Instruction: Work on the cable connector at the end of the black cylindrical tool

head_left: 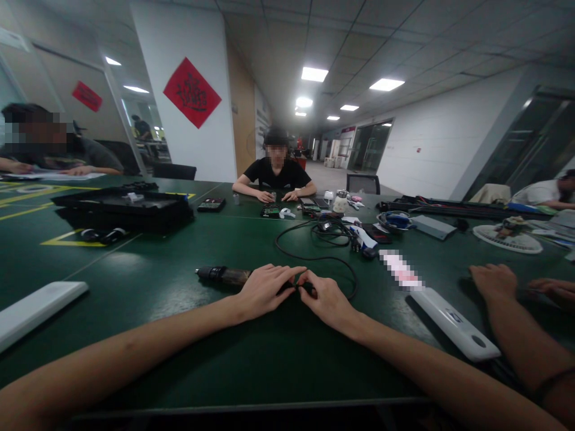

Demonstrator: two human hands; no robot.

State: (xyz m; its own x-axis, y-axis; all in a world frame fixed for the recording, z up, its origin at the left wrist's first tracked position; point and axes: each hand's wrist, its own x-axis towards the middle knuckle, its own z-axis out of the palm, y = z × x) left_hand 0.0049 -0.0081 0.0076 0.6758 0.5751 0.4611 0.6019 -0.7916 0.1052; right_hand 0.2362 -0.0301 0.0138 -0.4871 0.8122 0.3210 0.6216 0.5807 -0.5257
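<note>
In front of me on the green table [179, 335] lies a dark cylindrical tool [224, 275] that looks like an electric screwdriver, its narrow tip pointing left. My left hand [267, 290] lies over its right end, fingers bent around it and reaching toward the right hand. My right hand [326, 299] is closed in a pinch, its fingertips meeting the left ones at a small dark part. A black cable [357, 278] curves behind my right hand toward that spot. The joint between tool and cable is mostly hidden by my fingers.
A white handheld device [453, 323] lies at right, beside another person's hand [494, 284]. A long white case [40, 308] lies at left, a black tray [121, 206] behind it. Opposite, a person [278, 173] sits by circuit boards [271, 211]. A round white grille [507, 238] lies far right.
</note>
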